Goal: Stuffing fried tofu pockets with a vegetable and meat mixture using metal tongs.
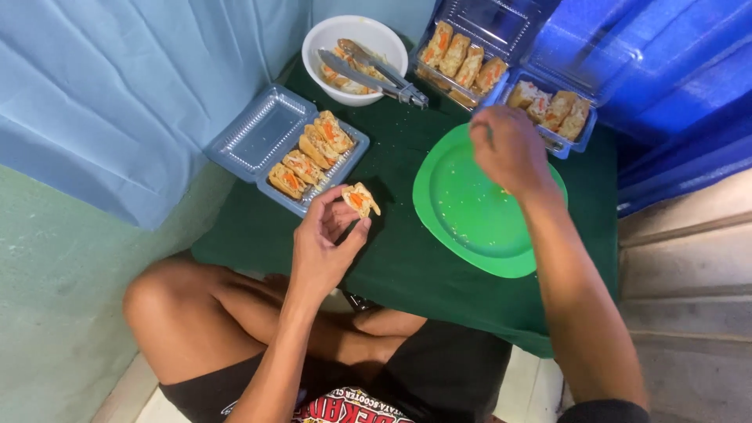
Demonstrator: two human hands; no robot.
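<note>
The left hand (321, 243) pinches 1 stuffed roll slice (360, 199) at its fingertips, held above the green-covered counter (392, 258) just beside the open clear clamshell container (270, 137) holding 4 slices. The right hand (509, 149) hovers with fingers curled loosely over the far rim of the green plate (470, 219); whether it pinches anything cannot be determined. Risk: the light fingertip grip may let filling spill or the slice drop onto the cloth.
</note>
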